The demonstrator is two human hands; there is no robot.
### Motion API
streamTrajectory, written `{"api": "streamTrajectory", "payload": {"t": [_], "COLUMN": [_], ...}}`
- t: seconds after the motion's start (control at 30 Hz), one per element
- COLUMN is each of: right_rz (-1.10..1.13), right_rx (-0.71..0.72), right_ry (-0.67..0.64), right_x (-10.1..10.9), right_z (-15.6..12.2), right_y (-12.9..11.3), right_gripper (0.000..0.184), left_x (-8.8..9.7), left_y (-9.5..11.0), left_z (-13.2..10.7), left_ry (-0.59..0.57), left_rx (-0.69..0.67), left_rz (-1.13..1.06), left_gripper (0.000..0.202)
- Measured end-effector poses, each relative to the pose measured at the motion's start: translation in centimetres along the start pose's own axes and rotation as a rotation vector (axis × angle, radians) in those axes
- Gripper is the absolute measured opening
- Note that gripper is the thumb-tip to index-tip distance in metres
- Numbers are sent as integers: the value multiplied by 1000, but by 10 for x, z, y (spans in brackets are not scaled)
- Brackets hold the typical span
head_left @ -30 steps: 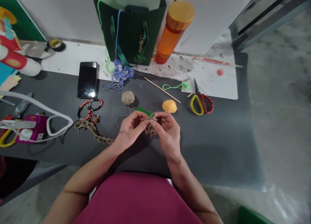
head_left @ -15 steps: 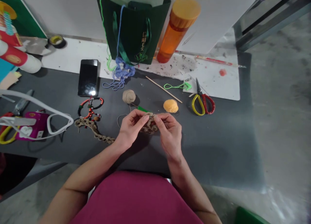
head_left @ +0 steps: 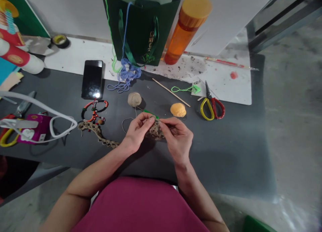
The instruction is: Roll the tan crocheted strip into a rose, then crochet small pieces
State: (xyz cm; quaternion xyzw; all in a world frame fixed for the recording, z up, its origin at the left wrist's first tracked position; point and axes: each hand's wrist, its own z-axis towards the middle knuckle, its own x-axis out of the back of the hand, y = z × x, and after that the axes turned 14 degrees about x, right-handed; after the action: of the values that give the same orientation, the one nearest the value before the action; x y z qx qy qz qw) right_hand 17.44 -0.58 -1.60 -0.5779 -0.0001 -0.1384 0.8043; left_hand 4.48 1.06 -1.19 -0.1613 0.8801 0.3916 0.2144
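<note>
A piece of brown lace [head_left: 156,132] is held just above the table [head_left: 226,158], in front of the wearer's body, its upper edge pinched between thumb and fingertips of the left hand [head_left: 137,133] and, close beside, of the right hand [head_left: 179,138]. Both hands are closed on it, with the other fingers curled in. The step in hand seems to be the handling of stitches along that edge; the next move appears to call for a steady left pinch and a fine right-hand grip, so that no loop is pulled loose. A green handle [head_left: 148,113] is seen just past the fingertips; whether it is touched cannot be told. The lace looks openwork, soft and slightly coarse, made up of small rings. A similar strip [head_left: 92,125] is laid in a limp curve to the left, partly hidden by the forearm, so whether the two are joined cannot be told. Matt thread is wound into a rounded ball [head_left: 134,99], beside which a thin loose loop is formed on the smooth grey surface.
</note>
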Motion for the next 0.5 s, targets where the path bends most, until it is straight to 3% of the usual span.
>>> {"api": "streamTrajectory", "payload": {"t": [0.23, 0.5], "right_rz": [-282, -338], "right_rx": [453, 610], "right_ry": [-159, -220], "right_x": [9, 11], "right_z": [5, 5], "right_y": [0, 3], "right_gripper": [22, 30], "left_x": [3, 3], "left_y": [7, 12], "left_z": [-1, -3], "left_ry": [-40, -70], "left_rx": [127, 157], "left_rz": [-125, -145], "left_gripper": [33, 36]}}
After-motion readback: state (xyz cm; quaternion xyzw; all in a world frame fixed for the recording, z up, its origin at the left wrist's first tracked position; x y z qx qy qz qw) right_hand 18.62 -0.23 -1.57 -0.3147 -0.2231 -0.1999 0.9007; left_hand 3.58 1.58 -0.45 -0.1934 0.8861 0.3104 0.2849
